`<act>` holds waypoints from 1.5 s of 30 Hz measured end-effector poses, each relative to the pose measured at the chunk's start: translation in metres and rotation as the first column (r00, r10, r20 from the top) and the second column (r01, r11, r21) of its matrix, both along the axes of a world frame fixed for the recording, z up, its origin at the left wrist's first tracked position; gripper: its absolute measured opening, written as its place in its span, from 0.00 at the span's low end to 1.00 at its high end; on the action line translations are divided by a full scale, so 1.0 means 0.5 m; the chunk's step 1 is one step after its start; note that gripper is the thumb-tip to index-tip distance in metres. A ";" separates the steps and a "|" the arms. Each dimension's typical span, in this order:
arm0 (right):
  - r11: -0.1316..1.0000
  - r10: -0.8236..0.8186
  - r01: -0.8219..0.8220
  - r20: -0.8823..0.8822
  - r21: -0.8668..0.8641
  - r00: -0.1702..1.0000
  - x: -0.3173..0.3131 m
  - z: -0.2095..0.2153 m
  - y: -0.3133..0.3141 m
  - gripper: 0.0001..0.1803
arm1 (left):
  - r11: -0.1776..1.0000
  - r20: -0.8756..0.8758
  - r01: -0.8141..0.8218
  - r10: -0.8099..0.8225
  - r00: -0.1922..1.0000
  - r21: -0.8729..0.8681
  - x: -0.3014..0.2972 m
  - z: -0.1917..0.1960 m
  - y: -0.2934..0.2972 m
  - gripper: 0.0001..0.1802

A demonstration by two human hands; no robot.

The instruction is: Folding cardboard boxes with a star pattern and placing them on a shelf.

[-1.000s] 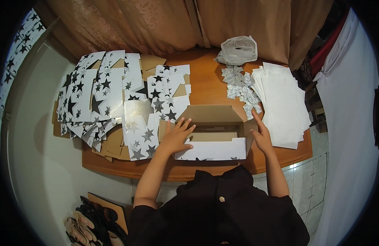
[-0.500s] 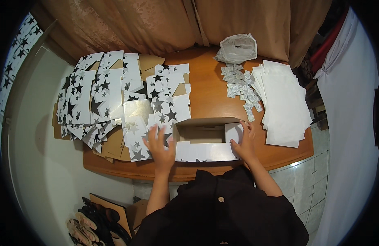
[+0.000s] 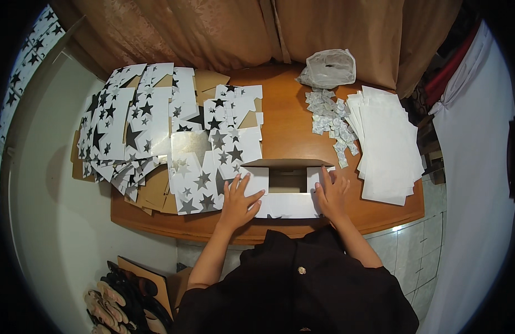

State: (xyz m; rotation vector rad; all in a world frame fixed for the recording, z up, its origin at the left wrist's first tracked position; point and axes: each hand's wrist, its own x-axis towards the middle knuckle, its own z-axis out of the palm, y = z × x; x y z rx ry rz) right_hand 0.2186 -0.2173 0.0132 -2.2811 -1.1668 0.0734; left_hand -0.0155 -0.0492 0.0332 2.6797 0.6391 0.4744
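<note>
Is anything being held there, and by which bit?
The left grip rests, spread open, on the left flap of the box, holding nothing I can see. The right grip is at the right flap; whether it pinches that can't be told.

The box [image 3: 291,206] is made of card, white and smooth outside, with plain brown card inside that has no shine. The flat cards [image 3: 160,136] are the same, and one patch shines brightly. The table [image 3: 296,142] looks like smooth, glossy wood. The bag [image 3: 324,77] is thin, crinkly, see-through plastic. The sheets [image 3: 388,145] look like plain matt paper. The curtain [image 3: 341,28] is soft brown cloth. The shirt [image 3: 341,284] is dull, dark cloth with a shiny, metal-looking button [image 3: 302,270]. The floor tiles [image 3: 408,250] are glossy.
</note>
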 end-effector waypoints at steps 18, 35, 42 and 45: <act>0.906 0.144 0.008 -0.324 0.424 0.935 0.034 -0.040 -0.015 0.23 | 0.799 0.496 -0.129 0.481 0.723 -0.587 0.058 -0.039 0.026 0.23; 0.997 -0.065 0.052 -0.307 -0.051 0.949 0.024 0.036 0.041 0.45 | 0.778 -0.066 -0.459 0.480 0.875 -0.430 0.100 -0.016 0.026 0.56; 0.987 -0.129 0.153 -0.797 -0.047 0.590 0.120 0.022 0.003 0.34 | 0.168 -0.254 -0.316 0.313 0.915 -0.934 0.016 -0.039 0.115 0.42; 0.986 -0.083 0.164 -0.815 0.015 0.573 0.117 0.116 -0.017 0.33 | 0.384 -0.014 -0.172 0.380 0.925 -0.907 -0.023 0.046 0.092 0.40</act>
